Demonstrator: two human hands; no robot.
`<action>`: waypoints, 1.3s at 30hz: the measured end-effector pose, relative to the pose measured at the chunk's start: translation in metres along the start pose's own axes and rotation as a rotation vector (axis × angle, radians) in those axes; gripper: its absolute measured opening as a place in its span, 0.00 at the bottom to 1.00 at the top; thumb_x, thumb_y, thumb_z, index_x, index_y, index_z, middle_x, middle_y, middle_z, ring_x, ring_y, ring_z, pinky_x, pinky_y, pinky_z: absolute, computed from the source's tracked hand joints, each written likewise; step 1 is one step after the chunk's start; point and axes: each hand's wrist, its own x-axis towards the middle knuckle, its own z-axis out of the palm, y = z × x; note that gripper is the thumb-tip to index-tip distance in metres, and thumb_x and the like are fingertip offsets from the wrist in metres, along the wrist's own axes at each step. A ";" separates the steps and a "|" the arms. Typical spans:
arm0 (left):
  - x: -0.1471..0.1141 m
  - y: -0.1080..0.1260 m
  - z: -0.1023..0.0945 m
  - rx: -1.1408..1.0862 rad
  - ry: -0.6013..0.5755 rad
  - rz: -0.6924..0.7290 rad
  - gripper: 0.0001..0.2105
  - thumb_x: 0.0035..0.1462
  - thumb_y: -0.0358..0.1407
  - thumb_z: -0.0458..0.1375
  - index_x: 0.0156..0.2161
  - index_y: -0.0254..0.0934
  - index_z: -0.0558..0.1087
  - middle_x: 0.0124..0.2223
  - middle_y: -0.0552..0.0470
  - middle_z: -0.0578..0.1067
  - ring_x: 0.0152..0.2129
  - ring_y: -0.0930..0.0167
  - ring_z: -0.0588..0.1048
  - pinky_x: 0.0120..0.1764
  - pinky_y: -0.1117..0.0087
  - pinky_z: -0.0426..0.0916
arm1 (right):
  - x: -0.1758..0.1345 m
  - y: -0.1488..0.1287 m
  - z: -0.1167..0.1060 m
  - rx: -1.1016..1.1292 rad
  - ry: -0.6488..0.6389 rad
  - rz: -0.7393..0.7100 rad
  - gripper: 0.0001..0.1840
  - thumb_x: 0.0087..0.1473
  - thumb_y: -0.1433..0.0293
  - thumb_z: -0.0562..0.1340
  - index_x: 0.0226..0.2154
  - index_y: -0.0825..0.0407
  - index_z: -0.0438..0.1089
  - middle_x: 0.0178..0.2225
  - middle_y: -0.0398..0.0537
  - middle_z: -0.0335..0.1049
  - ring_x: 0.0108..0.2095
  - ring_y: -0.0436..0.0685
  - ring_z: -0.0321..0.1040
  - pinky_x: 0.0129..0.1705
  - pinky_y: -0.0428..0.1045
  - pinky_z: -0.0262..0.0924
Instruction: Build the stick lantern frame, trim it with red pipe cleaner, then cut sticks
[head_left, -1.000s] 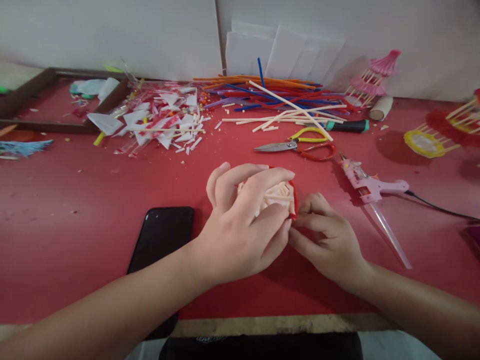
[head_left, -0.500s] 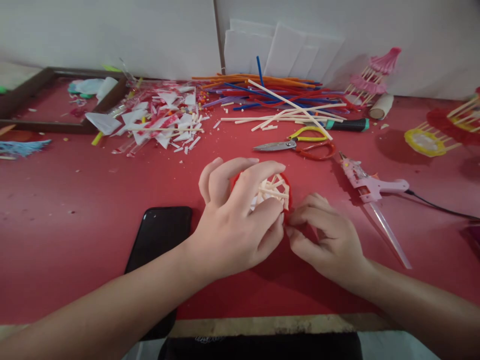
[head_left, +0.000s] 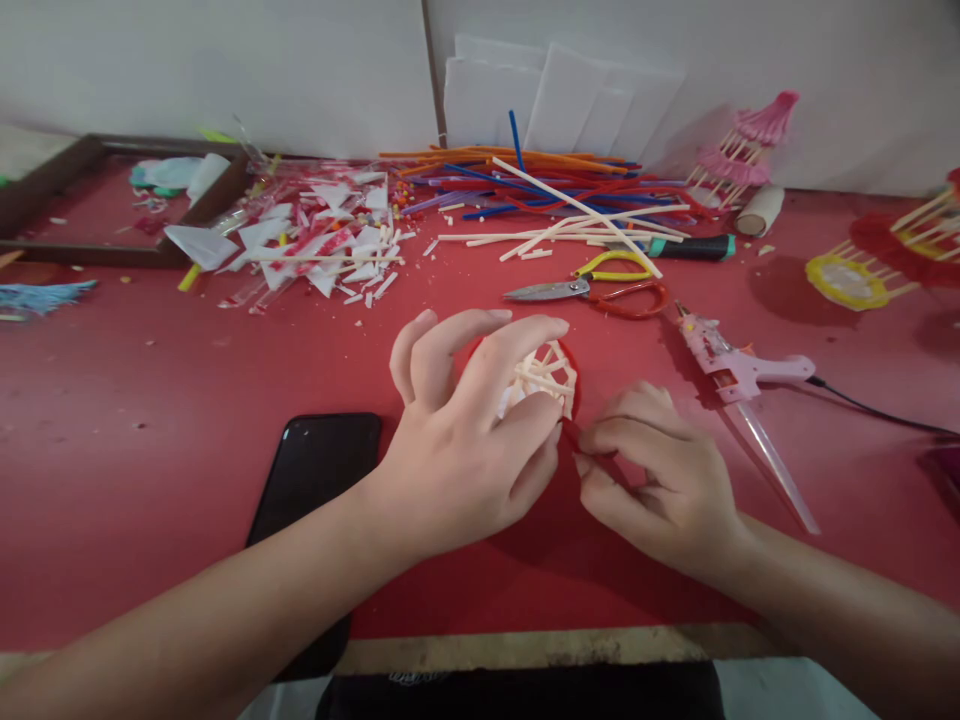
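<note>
A round piece made of cream sticks (head_left: 551, 375) with a red rim lies on the red tabletop, largely covered by my left hand (head_left: 472, 430). The fingers of that hand curl over the piece, thumb and fingertips holding it by its right edge. My right hand (head_left: 656, 465) pinches a thin red strip (head_left: 571, 434) that runs from the rim at the lower right. The strip's colour blends with the table, so its far end cannot be made out.
Scissors (head_left: 585, 285) and a pink glue gun (head_left: 739, 370) with its cord lie beyond and to the right. A black phone (head_left: 319, 480) is beside my left forearm. Coloured pipe cleaners (head_left: 517, 185), loose sticks (head_left: 562, 235) and paper scraps (head_left: 330, 235) lie along the wall.
My right hand has drawn slightly away from the round piece, and a short length of the red strip now shows between the hands. My left hand keeps its hold.
</note>
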 end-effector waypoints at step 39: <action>-0.009 -0.005 -0.003 0.001 0.001 0.106 0.09 0.51 0.34 0.59 0.40 0.46 0.71 0.62 0.52 0.66 0.57 0.53 0.62 0.59 0.37 0.50 | 0.003 0.003 -0.015 -0.306 0.051 -0.256 0.06 0.56 0.75 0.63 0.35 0.49 0.75 0.34 0.46 0.76 0.39 0.57 0.68 0.43 0.56 0.64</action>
